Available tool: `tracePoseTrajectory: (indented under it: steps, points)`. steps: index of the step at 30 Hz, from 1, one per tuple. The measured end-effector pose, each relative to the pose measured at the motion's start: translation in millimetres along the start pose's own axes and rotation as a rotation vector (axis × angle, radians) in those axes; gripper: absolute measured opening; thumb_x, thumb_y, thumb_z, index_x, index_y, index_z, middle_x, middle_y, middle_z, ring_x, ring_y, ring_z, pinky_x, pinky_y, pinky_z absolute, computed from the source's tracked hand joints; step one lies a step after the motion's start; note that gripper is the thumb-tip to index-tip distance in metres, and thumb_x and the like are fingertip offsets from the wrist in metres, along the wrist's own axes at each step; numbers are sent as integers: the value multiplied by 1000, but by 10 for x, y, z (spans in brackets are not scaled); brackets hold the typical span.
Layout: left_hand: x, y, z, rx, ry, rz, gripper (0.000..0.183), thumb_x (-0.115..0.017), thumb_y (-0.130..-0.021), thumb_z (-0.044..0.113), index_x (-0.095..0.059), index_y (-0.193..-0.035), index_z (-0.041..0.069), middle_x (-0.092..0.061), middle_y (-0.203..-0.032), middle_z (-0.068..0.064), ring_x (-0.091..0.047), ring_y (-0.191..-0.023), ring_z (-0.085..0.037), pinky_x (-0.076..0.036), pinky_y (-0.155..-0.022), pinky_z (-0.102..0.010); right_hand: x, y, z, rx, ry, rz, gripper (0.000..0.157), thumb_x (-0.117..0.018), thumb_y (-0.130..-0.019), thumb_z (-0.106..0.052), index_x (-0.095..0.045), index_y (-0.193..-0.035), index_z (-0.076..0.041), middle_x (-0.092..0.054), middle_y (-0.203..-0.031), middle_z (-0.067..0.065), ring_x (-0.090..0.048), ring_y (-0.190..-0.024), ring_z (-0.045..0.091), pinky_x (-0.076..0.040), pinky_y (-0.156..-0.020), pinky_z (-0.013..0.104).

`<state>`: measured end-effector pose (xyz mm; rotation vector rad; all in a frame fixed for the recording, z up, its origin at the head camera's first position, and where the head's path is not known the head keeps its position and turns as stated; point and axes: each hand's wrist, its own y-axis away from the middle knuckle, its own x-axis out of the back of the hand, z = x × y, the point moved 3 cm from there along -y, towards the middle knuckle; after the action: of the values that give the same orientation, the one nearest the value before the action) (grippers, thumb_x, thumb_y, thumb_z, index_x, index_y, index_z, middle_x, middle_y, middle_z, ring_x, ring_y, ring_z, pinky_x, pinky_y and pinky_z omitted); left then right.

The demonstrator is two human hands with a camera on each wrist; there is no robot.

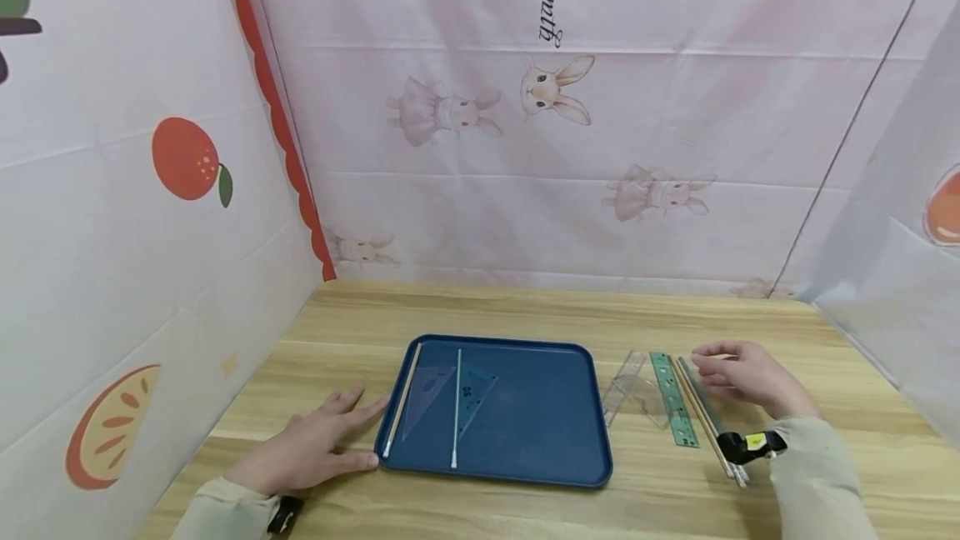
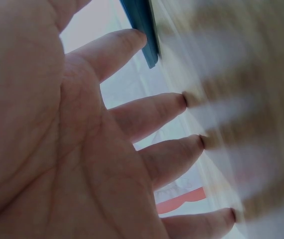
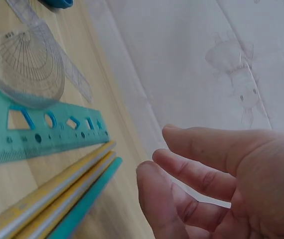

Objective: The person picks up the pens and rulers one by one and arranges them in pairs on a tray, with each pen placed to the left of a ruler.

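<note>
My left hand (image 1: 318, 444) rests on the table with spread fingers, thumb and index fingertip at the left edge of the blue tray (image 1: 540, 415). In the tray lie a yellow pencil (image 1: 402, 398), a green pencil (image 1: 457, 407) and two see-through set squares, one purplish (image 1: 426, 398) and one teal (image 1: 482, 394). Over the table's right side, my right hand (image 1: 750, 377) hovers with loosely bent fingers and nothing between them. Just left of it, two yellow pencils (image 3: 52, 191) and a green pencil (image 3: 89, 199) lie side by side.
Between the tray and the pencils lie a green stencil ruler (image 1: 675, 407), a clear protractor (image 1: 651, 398) and a clear ruler (image 1: 621, 382), the last two overlapping. Printed cloth walls (image 1: 487, 215) stand behind the wooden table (image 1: 525, 515) and at both sides.
</note>
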<state>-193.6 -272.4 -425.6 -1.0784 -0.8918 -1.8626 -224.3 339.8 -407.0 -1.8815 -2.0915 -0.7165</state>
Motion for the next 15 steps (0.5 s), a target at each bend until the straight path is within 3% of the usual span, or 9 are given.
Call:
tracePoseTrajectory:
  steps: [8, 15]
  points:
    - [-12, 9, -12, -3, 6, 1, 85, -69, -96, 64, -39, -168, 28, -25, -175, -28, -24, -155, -67, -22, -97, -99, -15, 7, 118, -36, 80, 22, 45, -65, -107, -17, -54, -136, 16, -71, -88, 2, -66, -71, 8, -59, -65, 22]
    - [-9, 6, -11, 0, 8, -2, 85, -69, -97, 64, -40, -168, 29, -25, -175, -28, -23, -156, -66, -22, -98, -98, -42, -43, 134, -20, 216, 48, 37, -70, -104, -15, -62, -125, 15, -72, -88, 5, -66, -75, 13, -58, -64, 24]
